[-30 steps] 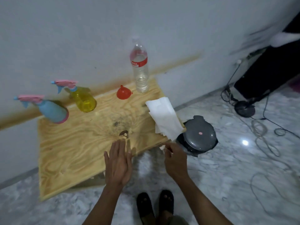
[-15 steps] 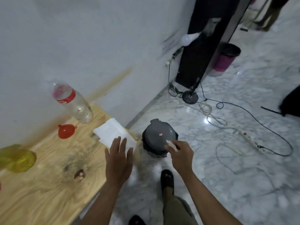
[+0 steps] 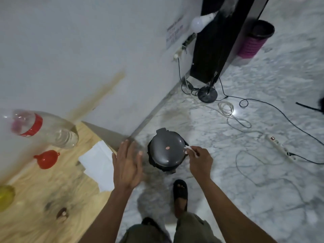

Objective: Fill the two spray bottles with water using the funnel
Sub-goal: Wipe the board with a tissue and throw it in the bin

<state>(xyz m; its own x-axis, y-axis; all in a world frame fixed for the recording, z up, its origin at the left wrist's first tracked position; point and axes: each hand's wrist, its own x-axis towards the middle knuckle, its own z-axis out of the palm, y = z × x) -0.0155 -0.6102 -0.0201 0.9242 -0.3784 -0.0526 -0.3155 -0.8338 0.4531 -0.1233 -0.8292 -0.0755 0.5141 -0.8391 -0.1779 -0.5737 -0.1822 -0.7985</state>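
As before, white scrap between right-hand fingers.

red funnel on its side | yellow spray bottle at left edge

The left hand hangs flat with straight fingers over the right edge of the plywood table, partly above a white folded cloth, while the right hand pinches a small white scrap at the rim of a grey lidded bin on the marble floor. On the table stand a clear water bottle with a red label, a red funnel just in front of it, and part of a yellow spray bottle at the left edge. Farther off lie black cables, a white power strip and a pink-and-black basket.
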